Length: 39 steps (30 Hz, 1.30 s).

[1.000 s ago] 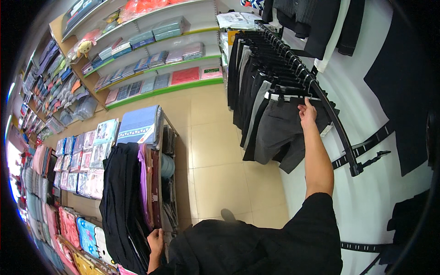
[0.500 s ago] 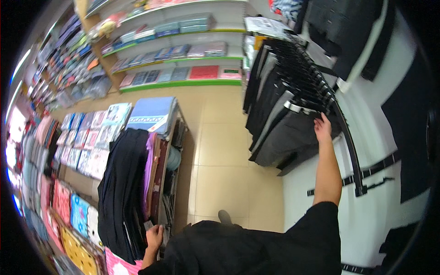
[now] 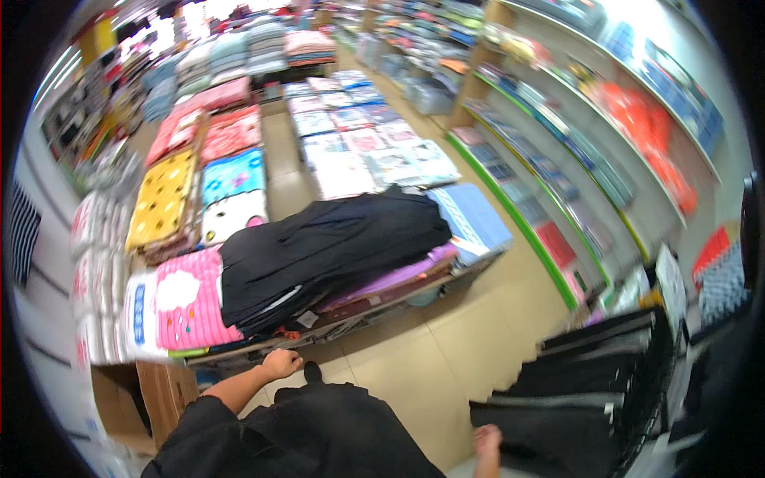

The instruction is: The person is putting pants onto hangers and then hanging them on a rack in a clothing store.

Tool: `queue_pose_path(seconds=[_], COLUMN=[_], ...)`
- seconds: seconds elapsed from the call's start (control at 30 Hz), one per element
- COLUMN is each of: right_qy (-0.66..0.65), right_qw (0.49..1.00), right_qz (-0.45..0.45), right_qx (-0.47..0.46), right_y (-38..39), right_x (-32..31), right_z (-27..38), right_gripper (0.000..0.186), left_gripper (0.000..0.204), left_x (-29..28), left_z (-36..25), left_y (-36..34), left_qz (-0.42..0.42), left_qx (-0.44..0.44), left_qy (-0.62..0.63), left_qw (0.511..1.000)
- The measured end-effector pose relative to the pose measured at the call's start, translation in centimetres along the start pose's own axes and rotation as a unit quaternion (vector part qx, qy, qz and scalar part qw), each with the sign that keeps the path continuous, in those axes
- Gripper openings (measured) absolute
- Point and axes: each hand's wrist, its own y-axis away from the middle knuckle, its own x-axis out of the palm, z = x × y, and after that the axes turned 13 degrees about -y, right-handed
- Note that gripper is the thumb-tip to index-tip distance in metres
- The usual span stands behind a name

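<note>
Right hand [image 3: 487,439] now lower by hanging dark trousers [image 3: 575,398], fingers unclear; left hand [image 3: 280,364] fisted beside folded black cloth [image 3: 327,247].

Bare floor [image 3: 446,358] lies open between the garment-piled display table [image 3: 351,307] and hanging trousers [image 3: 582,398].

bright, even shop light; motion blur throughout, strong fisheye bending, dark rim.

Flat wrapped packages [image 3: 362,151] cover the tabletop at twelve o'clock, blue, pink and white. Small white tags [image 3: 307,319] dangle below the black pile. A brown cardboard box [image 3: 151,394] sits at seven o'clock.
</note>
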Motion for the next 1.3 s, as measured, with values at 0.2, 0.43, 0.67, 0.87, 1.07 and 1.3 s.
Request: queue_pose_path(seconds=[0.2, 0.43, 0.67, 0.87, 1.07, 1.3], right_qy=[0.648, 0.659, 0.557, 0.585, 0.665, 0.581], right_qw=[0.674, 0.672, 0.784, 0.752, 0.661, 0.650], right_qz=[0.343, 0.335, 0.239, 0.279, 0.341, 0.490], right_qx=[0.086, 0.037, 0.135, 0.115, 0.074, -0.027], right_y=[2.3, 5.2, 8.9, 9.7, 10.3, 4.1], right_x=[13.8, 28.9, 41.9, 48.5, 53.4, 60.2], right_z=[-16.0, -18.0, -16.0, -16.0, -15.2, -21.1], right_gripper=[0.038, 0.043, 0.020, 0.022, 0.025, 0.019], left_gripper=[0.038, 0.028, 0.027, 0.028, 0.028, 0.029], left_x=[10.6, 16.6, 17.2, 14.2, 11.1, 7.8], left_z=[16.5, 24.2, 27.4, 26.7, 24.0, 19.3], left_y=[4.6, 11.4, 10.8, 6.6, 6.0, 12.0], left_qz=[0.046, 0.083, 0.083, 0.025, -0.044, -0.082], left_qx=[-0.185, -0.404, -0.396, -0.384, -0.406, -0.469], left_qy=[0.111, 0.369, 0.424, 0.486, 0.512, 0.447], left_qw=[0.975, 0.833, 0.810, 0.785, 0.756, 0.758])
